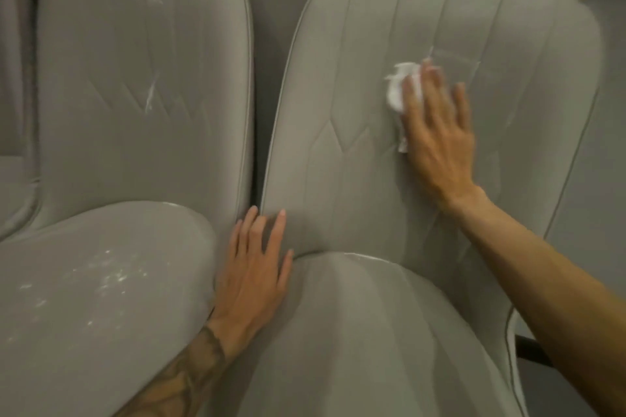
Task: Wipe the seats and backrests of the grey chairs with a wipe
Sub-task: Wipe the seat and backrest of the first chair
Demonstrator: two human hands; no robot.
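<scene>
At the far left edge, a strip of a third chair [13, 78] is visible, just beside the next chair. To its right, the left backrest [142, 78] is marked with white streaks, and the left seat [101, 298] below it is dotted with white specks. A tattooed forearm [176, 379] is seen in the gap between the two seats. The left hand [252, 276] is laid flat there, fingers straight and slightly spread, with nothing grasped. Its fingertips are placed against the lower left edge of the right backrest [338, 179]. The right seat [372, 349] is seen below this backrest, in the lower middle of the view. On the upper part of the right backrest, a crumpled white wipe [396, 91] is pressed against the upholstery by the right hand [437, 135]. The fingers of this hand are extended and laid flat over the wipe, not curled round it. Part of the wipe is exposed on the left side of the hand. Faint pale streaks are seen on the upholstery beside the fingertips.
</scene>
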